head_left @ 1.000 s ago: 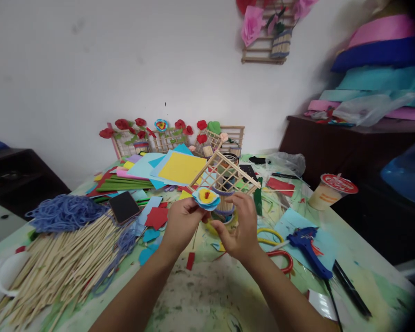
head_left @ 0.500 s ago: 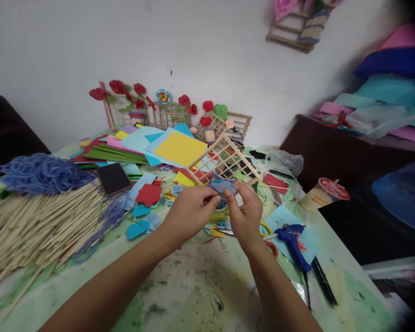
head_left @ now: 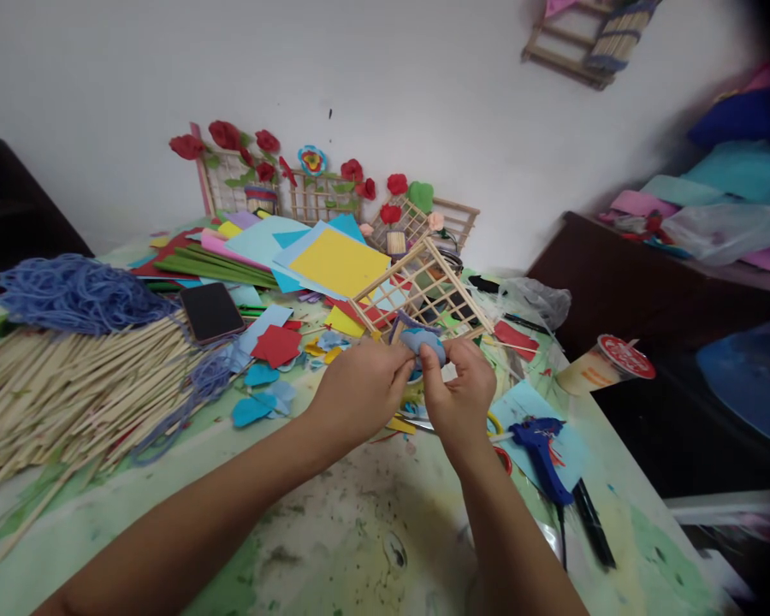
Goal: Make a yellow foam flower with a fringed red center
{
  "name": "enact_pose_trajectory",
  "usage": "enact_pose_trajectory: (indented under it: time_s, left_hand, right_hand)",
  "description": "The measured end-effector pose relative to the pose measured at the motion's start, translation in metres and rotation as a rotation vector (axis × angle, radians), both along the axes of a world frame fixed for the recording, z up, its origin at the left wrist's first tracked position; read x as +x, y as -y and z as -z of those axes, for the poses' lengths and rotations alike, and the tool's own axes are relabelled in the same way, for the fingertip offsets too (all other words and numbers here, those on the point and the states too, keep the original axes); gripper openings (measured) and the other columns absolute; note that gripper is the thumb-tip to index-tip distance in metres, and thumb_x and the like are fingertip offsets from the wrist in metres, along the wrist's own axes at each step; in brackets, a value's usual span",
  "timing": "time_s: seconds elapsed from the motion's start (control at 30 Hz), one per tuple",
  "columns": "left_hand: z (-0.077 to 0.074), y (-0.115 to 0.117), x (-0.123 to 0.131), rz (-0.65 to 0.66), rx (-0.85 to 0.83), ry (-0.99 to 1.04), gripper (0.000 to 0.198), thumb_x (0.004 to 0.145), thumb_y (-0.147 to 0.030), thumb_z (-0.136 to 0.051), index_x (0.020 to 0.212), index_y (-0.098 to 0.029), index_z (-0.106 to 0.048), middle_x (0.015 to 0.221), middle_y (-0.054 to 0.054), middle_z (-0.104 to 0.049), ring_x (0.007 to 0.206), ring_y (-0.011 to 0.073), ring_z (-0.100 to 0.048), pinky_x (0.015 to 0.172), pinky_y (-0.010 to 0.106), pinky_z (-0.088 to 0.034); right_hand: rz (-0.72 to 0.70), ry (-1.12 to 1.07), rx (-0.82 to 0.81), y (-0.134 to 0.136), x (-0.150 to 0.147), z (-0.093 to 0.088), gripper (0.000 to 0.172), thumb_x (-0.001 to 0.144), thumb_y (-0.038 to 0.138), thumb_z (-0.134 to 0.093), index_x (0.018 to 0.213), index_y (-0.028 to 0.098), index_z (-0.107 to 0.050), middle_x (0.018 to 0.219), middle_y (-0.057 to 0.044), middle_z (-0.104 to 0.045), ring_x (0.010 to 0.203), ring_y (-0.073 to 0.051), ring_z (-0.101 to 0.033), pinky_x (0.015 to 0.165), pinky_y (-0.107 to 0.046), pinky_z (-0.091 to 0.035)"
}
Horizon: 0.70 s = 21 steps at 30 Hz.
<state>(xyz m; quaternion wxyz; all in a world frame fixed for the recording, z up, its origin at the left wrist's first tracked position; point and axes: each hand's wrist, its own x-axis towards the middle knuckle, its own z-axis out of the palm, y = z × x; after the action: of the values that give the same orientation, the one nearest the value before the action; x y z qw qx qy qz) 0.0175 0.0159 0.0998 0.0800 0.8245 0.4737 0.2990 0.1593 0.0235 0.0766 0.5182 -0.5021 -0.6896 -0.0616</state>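
Note:
Both hands meet over the middle of the table, pinching a small light-blue paper piece [head_left: 422, 342] with a rounded outline. My left hand [head_left: 365, 382] grips its left edge between thumb and fingers. On the right side, my right hand [head_left: 460, 389] presses it with the thumb on top; the fingers behind are partly hidden. Just behind the paper leans a lattice frame of thin sticks [head_left: 423, 291]. Below the hands lie scissors [head_left: 416, 420], partly covered. Blue petal-shaped paper cutouts [head_left: 254, 410] and a red paper piece [head_left: 277, 346] lie left of my left hand.
A blue glue gun [head_left: 542, 453] and a black marker [head_left: 594, 522] lie to the right. A lidded cup [head_left: 607, 364] stands at the table's right edge. Leftward are bamboo sticks [head_left: 90, 393], blue yarn [head_left: 80, 295] and a phone [head_left: 211, 312]. Stacked coloured paper [head_left: 340, 261] lies behind.
The light-blue paper is turned and now shows a rounder, broader face between my fingers. My hands stay close together in nearly the same place. The camera view has shifted slightly.

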Motion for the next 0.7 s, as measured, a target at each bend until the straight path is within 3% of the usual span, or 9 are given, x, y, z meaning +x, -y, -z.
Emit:
enact_pose_trajectory:
  time_s: [0.3,0.5,0.7]
  left_hand:
    - [0.0031,0.0005,0.0019,-0.007,0.047,-0.042,0.025,0.089,-0.027,-0.04,0.089,-0.018,-0.063,0.076,0.006,-0.067,0.073,0.0176,-0.062,0.064,0.026,-0.044]
    - [0.0017,0.0018,0.0022,-0.133,0.052,-0.066,0.03,0.087,-0.028,-0.045,0.114,-0.02,-0.056,0.076,0.005,-0.069,0.069,0.0198,-0.063,0.059,0.027,-0.043]
    - [0.0045,-0.001,-0.0013,-0.067,0.093,-0.039,0.029,0.089,-0.028,-0.041,0.105,-0.02,-0.064,0.081,0.007,-0.07,0.078,0.0183,-0.064,0.07,0.027,-0.046]
  right_hand:
    - [0.002,-0.053,-0.039,0.0007,-0.0017,-0.0025,0.03,0.082,0.025,-0.051,0.055,0.021,-0.037,0.057,0.003,-0.041,0.059,-0.014,-0.042,0.057,-0.028,-0.032]
    - [-0.026,-0.08,-0.114,-0.0003,-0.0011,-0.0029,0.031,0.085,0.031,-0.049,0.057,0.02,-0.041,0.056,0.003,-0.042,0.058,-0.014,-0.042,0.056,-0.027,-0.031]
    - [-0.05,-0.044,-0.093,0.0004,-0.0008,-0.0029,0.029,0.084,0.03,-0.05,0.059,0.02,-0.04,0.058,0.003,-0.041,0.06,-0.014,-0.042,0.057,-0.027,-0.031]
